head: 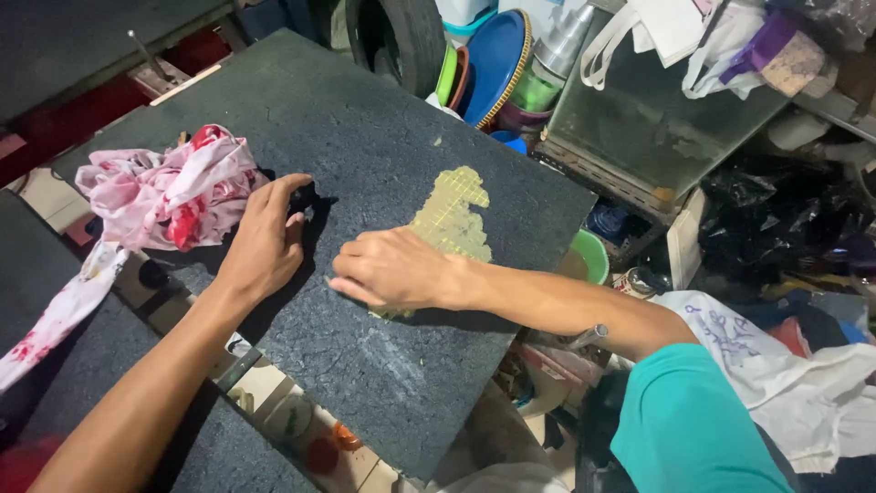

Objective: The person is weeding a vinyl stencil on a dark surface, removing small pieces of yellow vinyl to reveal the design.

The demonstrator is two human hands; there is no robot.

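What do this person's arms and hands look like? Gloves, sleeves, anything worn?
Both hands are bare: no gloves, rings or watch show on the left hand or the right hand. Both forearms are uncovered. A short teal fabric sleeve covers the right upper arm; the left arm's sleeve is out of view.

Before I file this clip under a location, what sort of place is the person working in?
Probably a cluttered home workshop or storeroom. A dark stone slab serves as the work surface, a tyre and stacked plastic bowls stand behind it, and cloth bags hang over a glass tank.
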